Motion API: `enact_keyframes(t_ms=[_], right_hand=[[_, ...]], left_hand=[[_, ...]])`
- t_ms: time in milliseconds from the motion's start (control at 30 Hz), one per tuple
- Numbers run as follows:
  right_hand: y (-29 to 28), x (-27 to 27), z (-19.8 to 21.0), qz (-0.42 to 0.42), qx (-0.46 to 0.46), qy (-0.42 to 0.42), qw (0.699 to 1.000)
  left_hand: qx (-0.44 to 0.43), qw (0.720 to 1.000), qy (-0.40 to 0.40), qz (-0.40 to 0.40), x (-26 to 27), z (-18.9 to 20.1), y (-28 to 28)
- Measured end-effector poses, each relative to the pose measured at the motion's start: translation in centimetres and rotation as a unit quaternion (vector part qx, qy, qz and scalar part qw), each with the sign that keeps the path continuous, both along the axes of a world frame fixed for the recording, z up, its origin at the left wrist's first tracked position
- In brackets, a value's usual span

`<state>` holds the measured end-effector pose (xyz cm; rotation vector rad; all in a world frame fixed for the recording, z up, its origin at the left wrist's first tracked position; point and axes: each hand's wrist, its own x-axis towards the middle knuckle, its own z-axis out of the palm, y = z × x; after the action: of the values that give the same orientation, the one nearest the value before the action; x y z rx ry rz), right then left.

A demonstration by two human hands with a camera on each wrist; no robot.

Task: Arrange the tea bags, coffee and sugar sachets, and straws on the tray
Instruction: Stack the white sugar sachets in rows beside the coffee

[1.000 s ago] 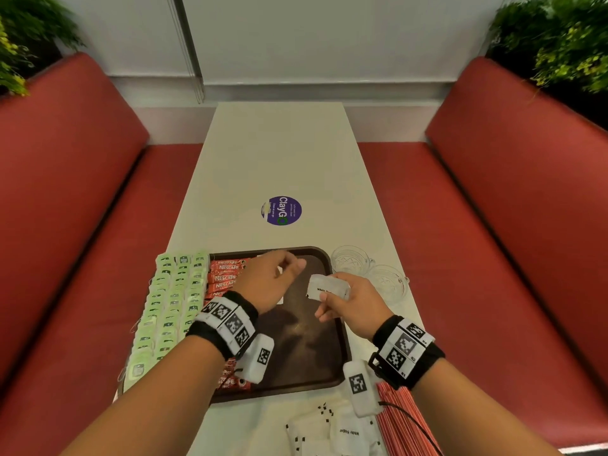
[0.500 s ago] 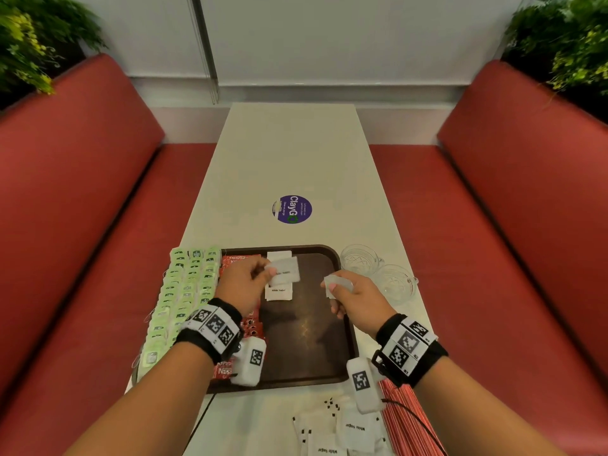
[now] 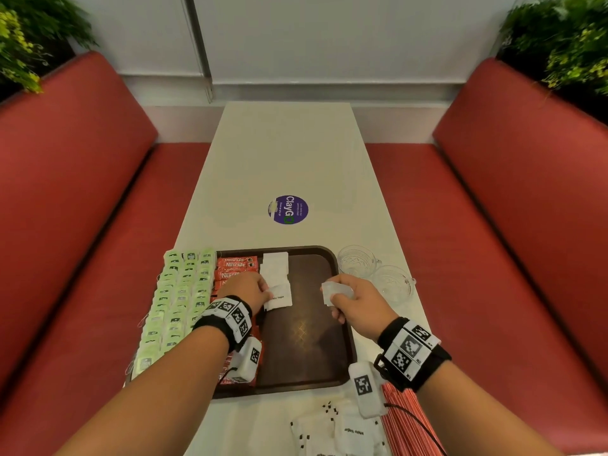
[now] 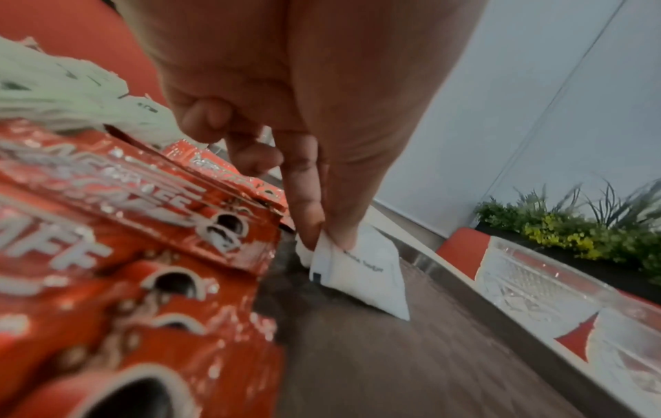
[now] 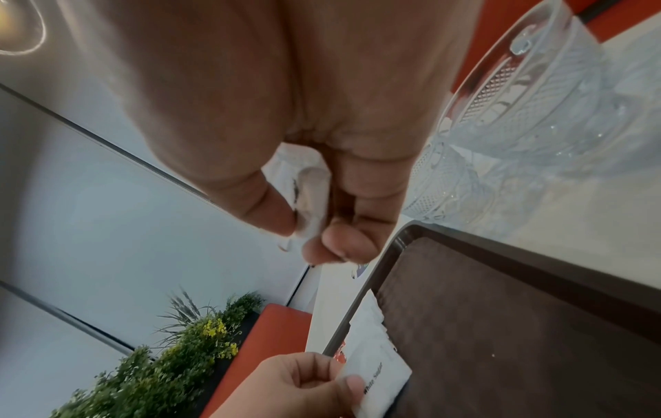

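The left hand has its grip clamped on one flat white paper sugar sachet, thumb and forefinger pinching a corner while the far edge sits on the dark brown plastic tray. That sachet lies at the near end of a short column of white sachets running down the tray just beside the row of glossy red foil coffee sachets.

The right hand hangs above the bare middle of the tray, fingers curled round another small white sugar sachet, crumpled slightly in the fist.

Likely trouble: a corner pinch on such thin paper could let the sachet swing or flip as it is released, so it lands skewed or overlaps the coffee row. The left wrist hovers over the slick foil packets and could nudge them out of line. The pale green paper tea bags, in rows along the tray's left edge, seem to overhang it towards the red padded bench, and a bump might spill them.

Two clear cut-glass cups stand on the cream worktop close to the right hand; a careless sweep could knock them. Loose white sachets and a bundle of thin red straws wait on the worktop near the tray's front edge.
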<state>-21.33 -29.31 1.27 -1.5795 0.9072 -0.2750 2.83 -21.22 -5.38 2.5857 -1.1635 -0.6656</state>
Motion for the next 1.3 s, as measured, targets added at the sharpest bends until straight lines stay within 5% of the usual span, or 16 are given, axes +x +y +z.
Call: enact_keyframes(t_ms=[167, 567, 667, 833, 1000, 1300], right_hand=[[-0.1, -0.2, -0.4, -0.004, -0.003, -0.005, 1.000], [-0.2, -0.5, -0.6, 0.015, -0.024, -0.021, 0.999], [-0.2, -0.5, -0.4, 0.018, -0.023, -0.035, 0.999], [-0.4, -0.4, -1.2, -0.003, -0.048, -0.037, 0.998], [-0.2, -0.4, -1.5, 0.009, -0.056, -0.046, 0.997], [0.4, -4.0, -2.3, 0.087, -0.101, 0.073, 0.988]], left_hand=[[0.044, 0.997, -0.071, -0.001, -0.1, 0.7, -0.7], [0.129, 0.984, -0.105, -0.067, -2.4, 1.0, -2.3], [0.068, 0.990, -0.094, -0.075, -2.6, 2.3, -2.2], [-0.198, 0.969, 0.094, -0.112, -5.4, 6.8, -0.9], [-0.196, 0.954, 0.082, -0.213, -6.4, 7.0, 0.5], [-0.121, 0.990, 0.035, -0.056, -2.2, 4.1, 2.0]])
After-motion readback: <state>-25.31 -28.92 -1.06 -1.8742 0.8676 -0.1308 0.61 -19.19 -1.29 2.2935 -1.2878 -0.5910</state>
